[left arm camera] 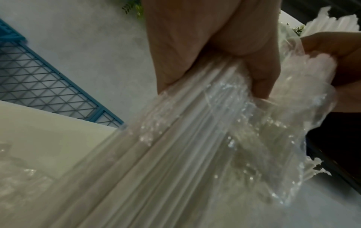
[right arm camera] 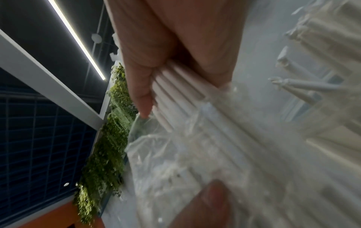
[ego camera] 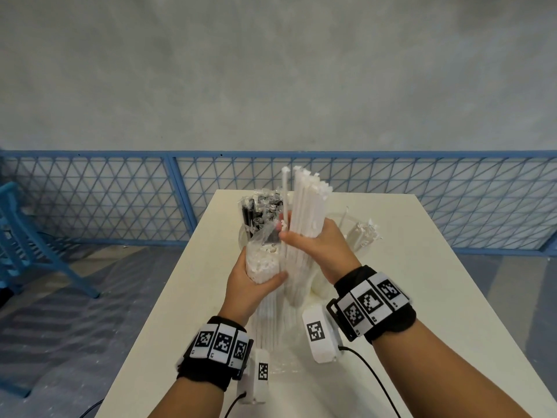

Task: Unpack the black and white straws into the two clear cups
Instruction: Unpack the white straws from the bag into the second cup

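Setting: indoor staged work area, likely a studio or lab. Plain white rectangular surface [ego camera: 391,297]; blue metal lattice fence [ego camera: 120,200] behind; grey plaster wall [ego camera: 271,70]; blue wooden chair [ego camera: 27,236] far left; linear ceiling light strip [right arm camera: 76,38]; green foliage panel [right arm camera: 105,146].

Both clear cups [ego camera: 351,233] sit mostly hidden (behind straws, hands).

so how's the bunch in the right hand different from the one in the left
The right hand grips a bunch of white straws pulled mostly clear of the plastic wrap, tips raised high. The left hand grips a wrapped bunch, held lower, still inside clear wrap. Both are white straws, held above the table.
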A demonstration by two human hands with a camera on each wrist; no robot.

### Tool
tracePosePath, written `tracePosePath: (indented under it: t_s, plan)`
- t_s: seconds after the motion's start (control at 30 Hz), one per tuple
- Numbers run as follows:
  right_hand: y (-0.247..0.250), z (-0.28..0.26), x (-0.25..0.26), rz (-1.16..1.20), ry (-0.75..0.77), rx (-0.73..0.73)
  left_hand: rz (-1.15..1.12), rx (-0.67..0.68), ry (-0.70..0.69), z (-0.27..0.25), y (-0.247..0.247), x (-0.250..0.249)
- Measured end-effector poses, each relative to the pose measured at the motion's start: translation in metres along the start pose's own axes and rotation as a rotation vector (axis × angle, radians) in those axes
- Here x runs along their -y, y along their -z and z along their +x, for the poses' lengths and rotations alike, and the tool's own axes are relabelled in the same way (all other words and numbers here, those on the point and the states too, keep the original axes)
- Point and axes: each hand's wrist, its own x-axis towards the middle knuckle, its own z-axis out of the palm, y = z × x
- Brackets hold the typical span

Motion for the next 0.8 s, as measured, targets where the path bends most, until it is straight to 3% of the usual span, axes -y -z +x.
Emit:
tracePosePath:
  t_s: [0.43, 0.8]
  plan:
    - [0.01, 0.007, 0.025, 0.264, 0.063, -0.251, -0.031, -0.022, 0.041, 0.001, 0.008, 0.001]
    - [0.054, 0.021, 0.013, 0.831, -0.125, -0.539, -0.043, -0.068, 0.051, 0.002, 0.012, 0.0]
